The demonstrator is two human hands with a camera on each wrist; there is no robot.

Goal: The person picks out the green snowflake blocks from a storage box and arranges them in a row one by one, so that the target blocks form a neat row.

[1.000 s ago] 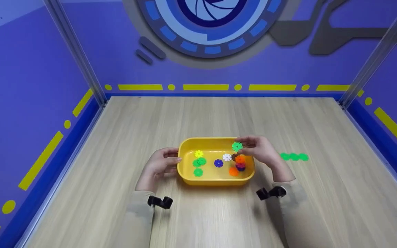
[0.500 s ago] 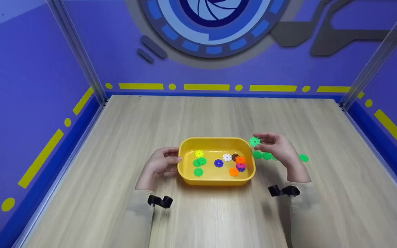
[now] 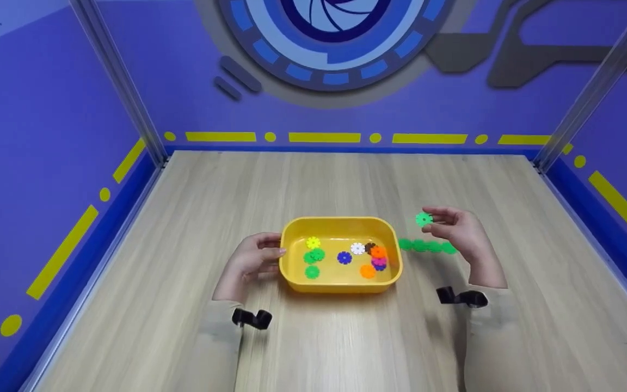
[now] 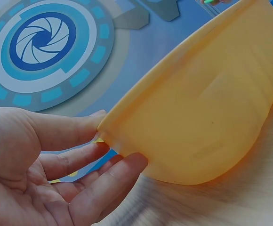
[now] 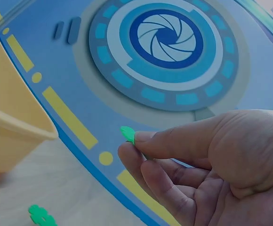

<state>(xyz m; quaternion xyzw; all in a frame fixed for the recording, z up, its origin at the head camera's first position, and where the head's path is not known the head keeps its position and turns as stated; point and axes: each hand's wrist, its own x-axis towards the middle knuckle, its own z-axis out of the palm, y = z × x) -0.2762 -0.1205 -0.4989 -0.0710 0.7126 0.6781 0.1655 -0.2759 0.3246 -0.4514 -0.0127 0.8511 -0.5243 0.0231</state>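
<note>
A yellow plastic tub (image 3: 340,288) stands mid-table with several notched snowflake discs inside. My left hand (image 3: 251,258) pinches its left rim; in the left wrist view the thumb (image 4: 66,129) lies at the rim and the fingers against the outer wall. To the right of the tub, my right hand (image 3: 460,231) holds a green snowflake disc (image 3: 424,219) up between thumb and fingertips. In the right wrist view that disc (image 5: 127,133) shows nearly edge-on. Below this hand, a row of green discs (image 3: 428,246) lies on the table, close to the tub's right wall.
Inside the tub, green discs (image 3: 312,271) and a yellow one (image 3: 313,243) lie at the left. A blue disc (image 3: 344,257) and a white one (image 3: 357,248) are near the middle, with orange discs (image 3: 368,271) at the right. Patterned blue panels (image 3: 324,120) enclose the wooden table (image 3: 313,343).
My right hand has moved right, out from over the tub, carrying the green snowflake disc past its rim to above the green row. My left hand stays on the tub.
</note>
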